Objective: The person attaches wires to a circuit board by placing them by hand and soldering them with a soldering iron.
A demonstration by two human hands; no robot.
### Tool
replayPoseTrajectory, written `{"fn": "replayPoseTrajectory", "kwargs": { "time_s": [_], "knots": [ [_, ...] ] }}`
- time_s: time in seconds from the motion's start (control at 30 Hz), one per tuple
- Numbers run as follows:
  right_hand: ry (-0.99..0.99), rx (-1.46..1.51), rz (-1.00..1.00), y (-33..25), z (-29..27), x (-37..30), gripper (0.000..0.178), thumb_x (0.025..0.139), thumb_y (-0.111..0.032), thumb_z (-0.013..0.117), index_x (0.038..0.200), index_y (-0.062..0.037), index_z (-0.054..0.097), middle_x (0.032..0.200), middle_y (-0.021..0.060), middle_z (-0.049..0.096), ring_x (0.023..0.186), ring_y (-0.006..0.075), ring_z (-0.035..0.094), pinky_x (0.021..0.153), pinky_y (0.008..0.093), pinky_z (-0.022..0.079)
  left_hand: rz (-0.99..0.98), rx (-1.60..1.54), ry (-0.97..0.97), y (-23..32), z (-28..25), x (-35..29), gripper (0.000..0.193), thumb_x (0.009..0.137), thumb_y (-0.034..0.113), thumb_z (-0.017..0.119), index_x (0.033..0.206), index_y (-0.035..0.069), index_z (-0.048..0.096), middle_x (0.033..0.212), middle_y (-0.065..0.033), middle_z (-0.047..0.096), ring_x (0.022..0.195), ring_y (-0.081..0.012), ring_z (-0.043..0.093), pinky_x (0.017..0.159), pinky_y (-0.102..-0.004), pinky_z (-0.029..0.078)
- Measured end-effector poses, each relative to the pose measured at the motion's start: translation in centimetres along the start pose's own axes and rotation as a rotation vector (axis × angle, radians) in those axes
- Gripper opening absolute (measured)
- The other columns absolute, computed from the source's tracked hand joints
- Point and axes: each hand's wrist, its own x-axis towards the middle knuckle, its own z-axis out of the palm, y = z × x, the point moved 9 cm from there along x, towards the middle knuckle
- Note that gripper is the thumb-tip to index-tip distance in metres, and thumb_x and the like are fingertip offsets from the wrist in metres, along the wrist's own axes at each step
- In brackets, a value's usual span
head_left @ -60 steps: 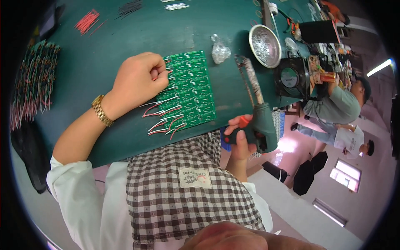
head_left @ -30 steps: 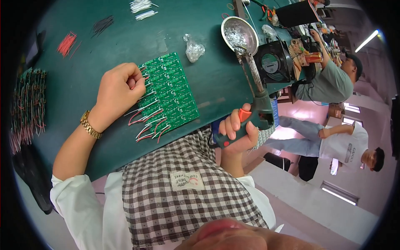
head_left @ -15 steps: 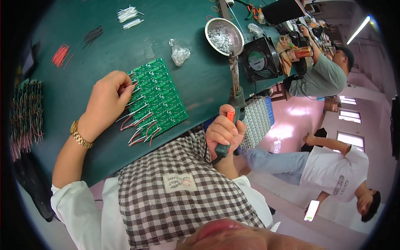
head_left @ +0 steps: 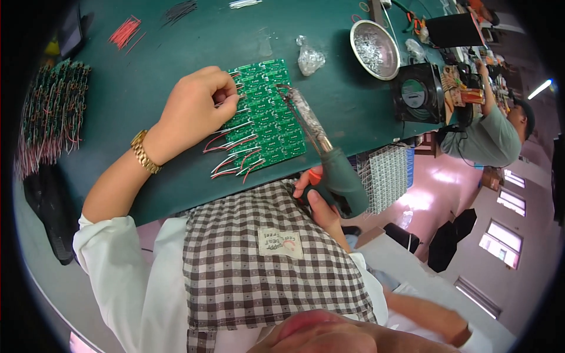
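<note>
A green panel of circuit boards (head_left: 276,132) lies on the bench, with thin red, white and black wires (head_left: 232,160) sticking out along its left side. My left hand (head_left: 197,112) is closed in a pinch at that side, on a thin wire whose end is mostly hidden by the fingers. My right hand (head_left: 319,206) is wrapped around the dark green handle of a soldering gun (head_left: 342,176) with an orange-red trigger. The gun's shaft slants up and left over the panel's right part, its tip above the boards; whether it touches them I cannot tell.
Beyond the panel lie a crumpled clear plastic bag (head_left: 310,59), a metal bowl (head_left: 396,67) of silvery scraps and a black fan (head_left: 419,94). Red wires (head_left: 124,33) and finished wired boards (head_left: 53,112) are at left. A person (head_left: 488,135) sits at right; another's forearm (head_left: 426,317) shows below.
The soldering gun's tip has swung left from the metal bowl to over the circuit boards. My left hand keeps its pinch at the panel's edge. The whole view has shifted; the standing person has moved nearer.
</note>
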Motion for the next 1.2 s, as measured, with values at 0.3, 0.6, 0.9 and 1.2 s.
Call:
{"fn": "replayPoseTrajectory", "kwargs": {
  "time_s": [0.3, 0.6, 0.9, 1.2],
  "knots": [
    [-0.054, 0.026, 0.154, 1.0, 1.4, 0.1, 0.034, 0.09, -0.006, 0.058, 0.123, -0.0017, 0.049, 0.099, 0.012, 0.06, 0.079, 0.0136, 0.059, 0.073, 0.0292, 0.05, -0.08, -0.055, -0.074, -2.1, 0.8, -0.2, 0.008, 0.078, 0.003, 0.068, 0.076, 0.001, 0.06, 0.073, -0.0021, 0.054, 0.061, -0.0087, 0.051, 0.054, -0.0238, 0.041],
    [-0.04, 0.037, 0.188, 1.3, 1.7, 0.8, 0.024, 0.09, -0.006, 0.059, 0.112, 0.0003, 0.054, 0.097, 0.0099, 0.061, 0.078, 0.0136, 0.06, 0.072, 0.0288, 0.05, -0.04, 0.009, -0.076, -1.8, 0.5, 0.2, 0.008, 0.076, 0.002, 0.067, 0.075, 0.002, 0.06, 0.072, -0.0028, 0.054, 0.06, -0.0104, 0.053, 0.053, -0.025, 0.042],
    [-0.049, -0.017, 0.218, 1.9, 2.2, 1.1, 0.023, 0.09, -0.008, 0.059, 0.111, -0.0014, 0.054, 0.095, 0.0116, 0.061, 0.077, 0.015, 0.059, 0.072, 0.0301, 0.05, -0.055, 0.053, -0.066, -2.4, 0.4, 0.0, 0.007, 0.073, 0.007, 0.066, 0.071, 0.004, 0.06, 0.071, -0.0041, 0.057, 0.06, -0.0162, 0.057, 0.055, -0.0304, 0.046],
    [-0.007, 0.013, 0.222, 1.8, 2.8, 0.6, 0.026, 0.09, -0.01, 0.06, 0.113, -0.0006, 0.053, 0.094, 0.0094, 0.06, 0.079, 0.0141, 0.06, 0.073, 0.0298, 0.051, -0.017, 0.059, -0.052, -2.2, -0.1, -0.5, 0.006, 0.073, 0.005, 0.066, 0.072, 0.004, 0.06, 0.071, -0.0037, 0.055, 0.059, -0.0143, 0.056, 0.055, -0.0287, 0.046]
  ]
}}
